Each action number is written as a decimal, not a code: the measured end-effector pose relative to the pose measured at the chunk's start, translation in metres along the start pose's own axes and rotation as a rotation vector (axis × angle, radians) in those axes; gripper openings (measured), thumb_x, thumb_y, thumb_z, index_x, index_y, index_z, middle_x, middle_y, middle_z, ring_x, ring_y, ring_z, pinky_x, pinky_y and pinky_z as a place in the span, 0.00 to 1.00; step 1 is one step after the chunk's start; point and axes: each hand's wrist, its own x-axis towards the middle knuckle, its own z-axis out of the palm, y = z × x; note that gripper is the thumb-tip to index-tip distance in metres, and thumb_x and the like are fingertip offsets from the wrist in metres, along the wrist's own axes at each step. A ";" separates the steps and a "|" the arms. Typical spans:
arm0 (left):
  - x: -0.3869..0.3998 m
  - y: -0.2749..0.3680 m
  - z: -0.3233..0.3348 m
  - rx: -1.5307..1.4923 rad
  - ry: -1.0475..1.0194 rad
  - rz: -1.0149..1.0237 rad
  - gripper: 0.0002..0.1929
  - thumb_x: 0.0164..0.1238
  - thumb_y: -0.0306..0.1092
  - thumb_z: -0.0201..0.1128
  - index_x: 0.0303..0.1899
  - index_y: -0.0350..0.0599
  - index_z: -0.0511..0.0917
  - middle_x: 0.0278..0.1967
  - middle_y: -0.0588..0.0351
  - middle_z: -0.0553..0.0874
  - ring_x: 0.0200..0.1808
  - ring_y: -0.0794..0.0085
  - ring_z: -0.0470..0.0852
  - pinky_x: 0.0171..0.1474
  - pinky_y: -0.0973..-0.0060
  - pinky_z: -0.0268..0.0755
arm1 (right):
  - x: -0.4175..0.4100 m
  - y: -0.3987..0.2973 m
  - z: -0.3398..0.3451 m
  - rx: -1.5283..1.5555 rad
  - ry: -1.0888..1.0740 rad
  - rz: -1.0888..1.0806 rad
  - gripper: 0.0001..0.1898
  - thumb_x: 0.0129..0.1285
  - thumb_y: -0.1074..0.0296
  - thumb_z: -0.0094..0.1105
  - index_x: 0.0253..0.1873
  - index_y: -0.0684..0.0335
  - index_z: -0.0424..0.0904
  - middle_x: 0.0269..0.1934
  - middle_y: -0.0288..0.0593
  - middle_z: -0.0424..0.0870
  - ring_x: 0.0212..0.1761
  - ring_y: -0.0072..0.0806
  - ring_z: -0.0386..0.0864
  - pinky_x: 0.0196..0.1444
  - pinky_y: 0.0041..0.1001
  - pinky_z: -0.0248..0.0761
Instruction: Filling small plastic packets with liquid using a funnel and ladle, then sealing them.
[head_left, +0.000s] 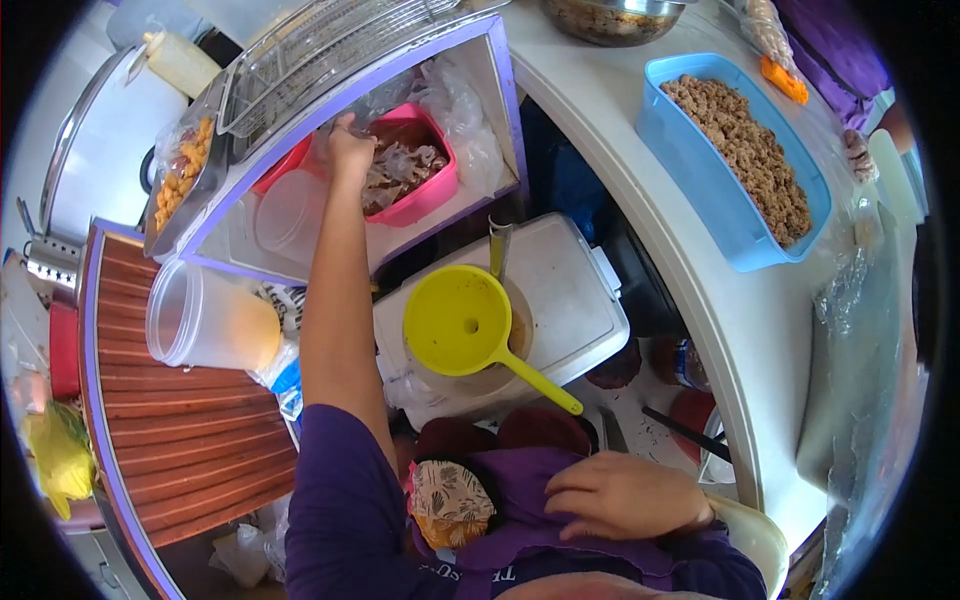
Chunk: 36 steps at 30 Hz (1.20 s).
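My left hand (350, 150) reaches into a purple-edged shelf, at the left rim of a pink plastic container (439, 191) that holds dark pieces mixed with clear plastic. Its fingertips are partly hidden, and whether they grip anything cannot be told. In front of my purple apron (517, 480), my right hand (626, 495) hangs with its fingers a little apart and nothing in it. Between my arms, a yellow-green plastic strainer or funnel with a handle (457, 319) lies over a round clear lid or bowl on a white lidded box (555, 262). A metal utensil (500, 247) sticks up behind it.
A blue container (682, 172) of brown crumbly food stands on the curved white counter (622, 127), below a metal bowl (611, 19). At left, a clear tub (217, 315) lies on its side on an orange-brown slatted surface (187, 435). Another person's gloved hand (765, 34) shows at upper right.
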 end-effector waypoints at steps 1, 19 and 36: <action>-0.020 0.011 -0.019 0.073 0.065 0.107 0.25 0.47 0.20 0.63 0.52 0.39 0.69 0.45 0.51 0.77 0.45 0.70 0.76 0.46 0.75 0.68 | 0.002 -0.002 0.001 -0.018 0.026 0.002 0.14 0.58 0.59 0.52 0.44 0.63 0.73 0.41 0.44 0.73 0.43 0.38 0.72 0.44 0.30 0.65; -0.561 0.016 -0.155 0.103 -0.184 0.007 0.22 0.57 0.34 0.56 0.53 0.38 0.67 0.49 0.42 0.74 0.53 0.59 0.72 0.57 0.67 0.61 | 0.036 0.040 0.071 0.257 -0.052 0.159 0.13 0.55 0.68 0.56 0.45 0.65 0.73 0.34 0.42 0.79 0.38 0.27 0.76 0.43 0.25 0.68; -0.531 0.071 -0.215 -0.749 0.302 -0.577 0.15 0.61 0.20 0.46 0.50 0.34 0.64 0.43 0.52 0.75 0.43 0.72 0.75 0.46 0.77 0.67 | 0.098 -0.036 0.245 -0.981 0.176 -0.020 0.24 0.52 0.64 0.52 0.54 0.67 0.70 0.66 0.57 0.44 0.48 0.48 0.67 0.55 0.41 0.56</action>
